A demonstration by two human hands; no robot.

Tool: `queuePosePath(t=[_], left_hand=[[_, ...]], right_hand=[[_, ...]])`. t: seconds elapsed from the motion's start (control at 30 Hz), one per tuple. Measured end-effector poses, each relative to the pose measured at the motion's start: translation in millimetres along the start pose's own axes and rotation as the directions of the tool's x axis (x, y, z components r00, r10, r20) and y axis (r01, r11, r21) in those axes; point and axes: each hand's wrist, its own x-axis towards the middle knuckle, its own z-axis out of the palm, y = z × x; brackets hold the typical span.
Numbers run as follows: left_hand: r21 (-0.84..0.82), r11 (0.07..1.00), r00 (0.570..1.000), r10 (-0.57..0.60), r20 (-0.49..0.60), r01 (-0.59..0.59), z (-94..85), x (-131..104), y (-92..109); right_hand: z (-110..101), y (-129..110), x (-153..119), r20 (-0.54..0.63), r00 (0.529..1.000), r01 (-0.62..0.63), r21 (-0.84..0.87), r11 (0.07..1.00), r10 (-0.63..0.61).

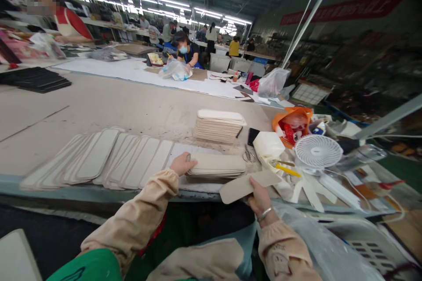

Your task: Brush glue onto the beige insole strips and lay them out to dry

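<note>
Left hand [182, 163] presses flat on low stack of beige pieces [217, 165], stack just right of it. Right hand [259, 197] grips single beige piece [247, 184], jutting leftward above fingers.

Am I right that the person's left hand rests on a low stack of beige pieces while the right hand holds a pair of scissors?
Not quite. The head view shows the right hand holding a single flat beige piece, not scissors; the scissors lie on the table. The left hand does rest on the low stack.
</note>
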Motion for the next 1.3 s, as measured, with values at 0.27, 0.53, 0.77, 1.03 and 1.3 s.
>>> queuePosePath(t=[0.27,0.53,0.77,1.03,1.3], left_hand=[[0.142,0.988,0.998,0.054,0.03,-0.058,-1.6,0.0,-4.5],[-0.154,0.976,0.978,0.127,-0.167,-0.153,11.6,-3.5,-17.4],[-0.49,0.853,0.963,0.051,-0.266,-0.181,40.6,-8.2,-34.4],[-0.591,0.738,0.928,0.132,-0.348,-0.326,49.1,-17.7,-48.2],[-0.511,0.757,0.902,0.245,-0.355,-0.407,49.3,-17.9,-46.2]], right_hand=[[10.4,-23.7,-34.2,-0.097,0.992,0.091,0.153,0.984,-0.076],[26.0,-54.2,-20.5,0.103,0.781,0.545,-0.597,0.589,-0.617],[85.0,-46.9,-2.6,0.807,0.525,0.736,-0.59,-0.333,-0.27],[98.6,-34.3,-15.0,0.829,0.558,0.684,-0.485,-0.545,-0.037],[117.4,-81.2,22.0,0.838,0.525,0.789,-0.413,-0.454,0.15]])
